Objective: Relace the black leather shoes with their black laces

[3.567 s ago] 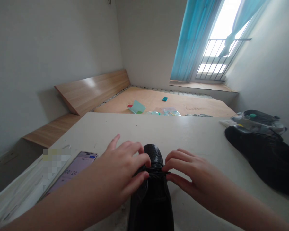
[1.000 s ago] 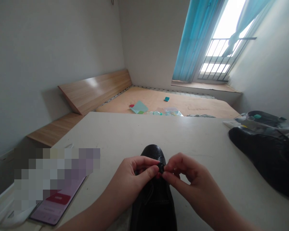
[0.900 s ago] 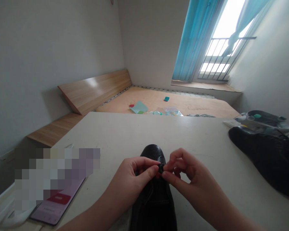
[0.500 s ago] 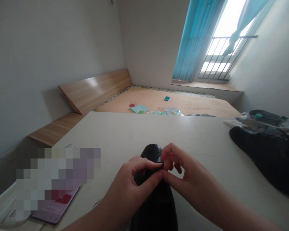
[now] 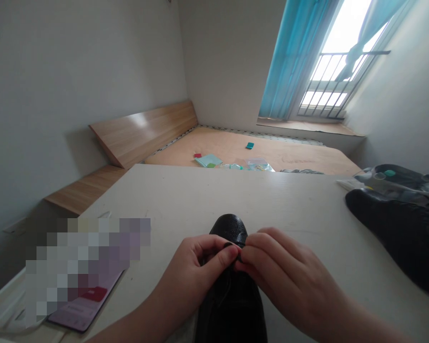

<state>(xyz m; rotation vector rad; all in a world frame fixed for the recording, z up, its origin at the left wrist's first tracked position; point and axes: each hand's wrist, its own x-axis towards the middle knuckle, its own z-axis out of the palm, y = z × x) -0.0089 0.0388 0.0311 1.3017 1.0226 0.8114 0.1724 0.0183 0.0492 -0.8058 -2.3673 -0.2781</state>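
L hand (image 5: pixel 198 264) & R hand (image 5: pixel 289 269) both pinching dark lace (image 5: pixel 228 245) over blk leather shoe (image 5: pixel 228 228), on white table (image 5: pixel 186 190). Shoe prob. stiff, fairly light; lace limp, maybe slippery (thin, too): pinch w/ fingertips.

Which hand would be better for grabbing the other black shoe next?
Probably the right hand: it's nearer the other shoe on the right, while the left hand would need to cross over.
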